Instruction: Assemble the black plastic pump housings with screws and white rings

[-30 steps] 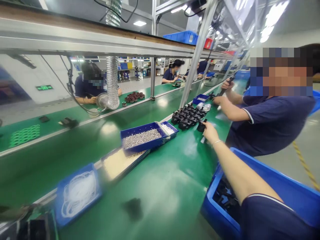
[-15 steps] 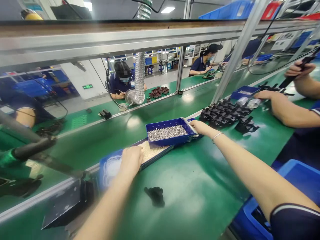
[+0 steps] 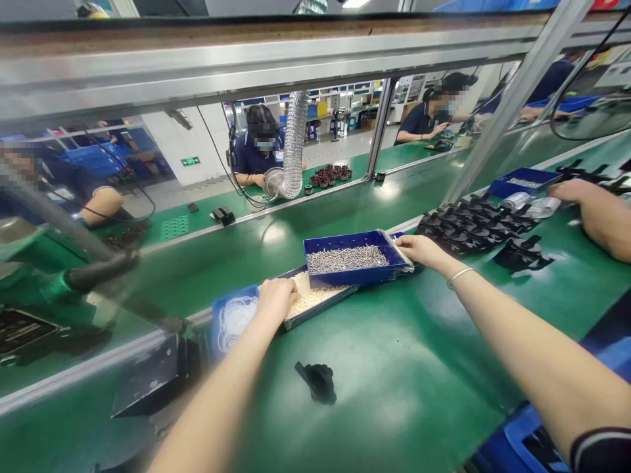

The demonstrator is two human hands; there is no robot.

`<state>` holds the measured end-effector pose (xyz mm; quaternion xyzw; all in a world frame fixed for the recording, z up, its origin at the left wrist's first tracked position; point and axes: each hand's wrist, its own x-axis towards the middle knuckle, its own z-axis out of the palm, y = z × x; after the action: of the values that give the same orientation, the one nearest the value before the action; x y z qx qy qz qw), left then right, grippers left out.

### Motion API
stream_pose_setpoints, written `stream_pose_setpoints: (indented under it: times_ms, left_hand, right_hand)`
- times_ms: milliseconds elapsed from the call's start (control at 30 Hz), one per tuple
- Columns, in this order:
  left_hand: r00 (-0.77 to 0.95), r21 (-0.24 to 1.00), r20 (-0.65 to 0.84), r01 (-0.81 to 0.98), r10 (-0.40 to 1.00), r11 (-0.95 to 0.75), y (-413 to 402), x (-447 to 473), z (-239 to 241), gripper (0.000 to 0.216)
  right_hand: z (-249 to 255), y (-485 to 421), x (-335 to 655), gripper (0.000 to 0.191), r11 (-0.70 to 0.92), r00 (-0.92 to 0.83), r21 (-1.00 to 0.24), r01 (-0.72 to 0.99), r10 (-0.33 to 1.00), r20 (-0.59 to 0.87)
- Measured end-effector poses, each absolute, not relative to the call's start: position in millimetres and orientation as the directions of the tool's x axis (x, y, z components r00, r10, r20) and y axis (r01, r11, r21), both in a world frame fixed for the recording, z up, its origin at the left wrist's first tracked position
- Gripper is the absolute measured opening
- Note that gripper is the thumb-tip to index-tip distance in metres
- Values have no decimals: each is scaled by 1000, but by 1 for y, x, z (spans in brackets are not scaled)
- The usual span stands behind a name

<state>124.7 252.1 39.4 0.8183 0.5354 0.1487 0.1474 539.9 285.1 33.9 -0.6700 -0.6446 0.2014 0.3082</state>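
Note:
My left hand (image 3: 277, 299) is closed over the left end of the lower tray (image 3: 323, 307), its fingertips at the small cream-coloured pieces inside. Resting tilted across that tray is a blue tray (image 3: 357, 276) of small metal screws (image 3: 348, 259). The fingers of my right hand (image 3: 418, 252) pinch the taped right end of this upper tray. Left of my left hand sits a blue box (image 3: 219, 328) with whitish, clear rings (image 3: 236, 318). A single black plastic part (image 3: 318, 381) lies on the green tabletop in front of the trays.
Rows of black parts (image 3: 463, 223) and another blue tray (image 3: 522, 180) lie to the right, near a co-worker's arm (image 3: 601, 217). A dark metal box (image 3: 148, 378) and green machine (image 3: 34, 289) stand left. A metal post (image 3: 517, 98) rises behind the parts.
The view has shifted, so the bench scene sits further right, apart from the lower left. Both my hands keep their places at the trays. The co-worker's raised hand has left the view.

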Motion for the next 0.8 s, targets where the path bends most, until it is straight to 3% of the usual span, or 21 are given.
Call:
stream_pose_setpoints:
  times_ms: [233, 300, 367, 433, 567, 667, 800]
  left_hand:
    - [239, 752, 189, 589, 953, -296, 198, 108, 56, 18]
    - [199, 888, 118, 417, 973, -194, 166, 96, 55, 25]
    - [149, 996, -50, 87, 988, 38, 133, 82, 49, 31]
    - [129, 948, -220, -204, 967, 243, 105, 69, 39, 37]
    - [140, 799, -383, -446, 913, 403, 71, 46, 21, 40]
    - [156, 727, -422, -531, 893, 436, 60, 29, 13, 37]
    - [169, 677, -417, -598, 893, 430, 52, 9, 6, 35]
  right_hand:
    - [47, 273, 535, 30, 155, 393, -883, 442, 852, 346]
    - [63, 261, 525, 29, 255, 481, -901, 350, 777, 406]
    - [83, 242, 503, 26, 350, 506, -896, 275, 739, 444]
    - [102, 218, 470, 20, 420, 461, -884, 205, 755, 466]
    - [122, 162, 376, 13, 471, 226, -882, 33, 856, 466]
    - [113, 127, 302, 13, 356, -85, -929, -96, 927, 364]
    - [78, 104, 218, 20, 79, -405, -969, -233, 899, 170]
